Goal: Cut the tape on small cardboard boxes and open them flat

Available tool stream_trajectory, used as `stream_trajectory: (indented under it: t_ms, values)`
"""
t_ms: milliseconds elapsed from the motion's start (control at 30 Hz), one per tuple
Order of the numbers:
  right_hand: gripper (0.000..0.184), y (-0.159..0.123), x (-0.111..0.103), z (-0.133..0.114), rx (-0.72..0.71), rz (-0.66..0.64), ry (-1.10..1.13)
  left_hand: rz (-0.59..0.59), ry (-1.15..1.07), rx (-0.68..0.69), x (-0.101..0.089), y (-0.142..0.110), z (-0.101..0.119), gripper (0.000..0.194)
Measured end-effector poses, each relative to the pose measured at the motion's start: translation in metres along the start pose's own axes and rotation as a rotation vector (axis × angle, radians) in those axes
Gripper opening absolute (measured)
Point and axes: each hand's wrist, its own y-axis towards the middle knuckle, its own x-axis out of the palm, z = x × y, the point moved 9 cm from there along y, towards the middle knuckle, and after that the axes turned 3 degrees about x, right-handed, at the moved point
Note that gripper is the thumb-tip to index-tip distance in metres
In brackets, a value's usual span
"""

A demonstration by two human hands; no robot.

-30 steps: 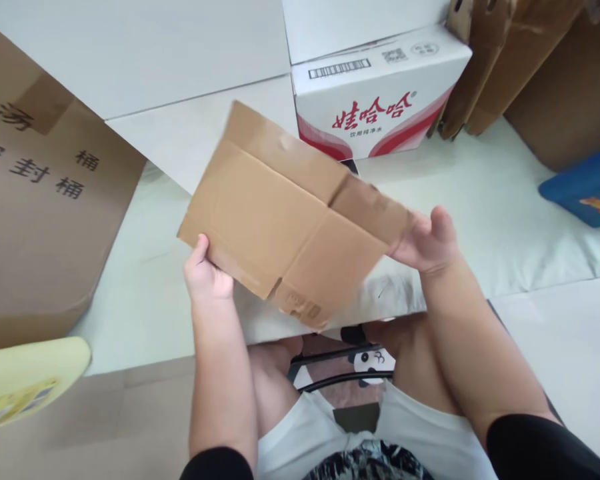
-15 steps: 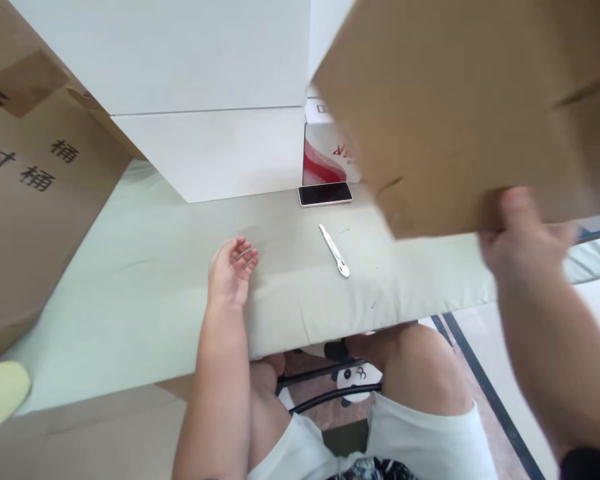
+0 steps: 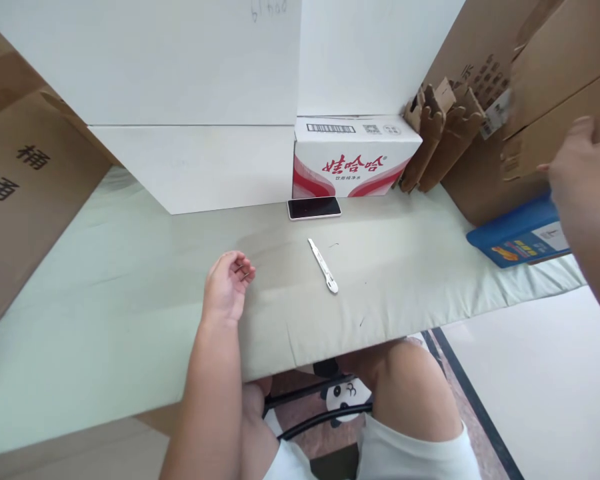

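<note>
My left hand [image 3: 227, 283] rests on the pale green table cover [image 3: 130, 280], palm up, fingers loosely curled and apart, holding nothing. My right hand [image 3: 577, 177] is raised at the far right, gripping a flattened brown cardboard piece [image 3: 560, 100] that it holds against the stacked cardboard there. A small white utility knife [image 3: 323, 265] lies on the table between the hands. A black phone [image 3: 314, 207] lies face up just behind it.
A white and red drinks carton [image 3: 353, 157] stands at the back, with white boards [image 3: 190, 100] to its left. A large brown box [image 3: 25, 193] is at the left. Folded cardboard pieces [image 3: 440, 133] and a blue flat pack [image 3: 517, 233] are at the right.
Both hands held the flat cardboard over the table. The left hand let go and dropped to the table; the right hand swung the cardboard up and away to the right.
</note>
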Motion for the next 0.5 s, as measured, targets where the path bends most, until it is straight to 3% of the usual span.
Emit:
stream_trajectory:
  t_ms: [133, 267, 500]
  values:
    - [0.037, 0.003, 0.046, 0.003, 0.134, -0.039, -0.015, 0.001, 0.027, -0.009, 0.004, 0.002, -0.006, 0.036]
    - [0.039, -0.002, 0.079, -0.002, 0.129, -0.098, -0.031, 0.001, 0.06, -0.019, 0.005, 0.008, -0.014, 0.034]
    - [0.043, -0.005, 0.126, 0.0, 0.048, -0.266, -0.35, 0.02, 0.115, -0.02, 0.007, 0.019, -0.018, 0.027]
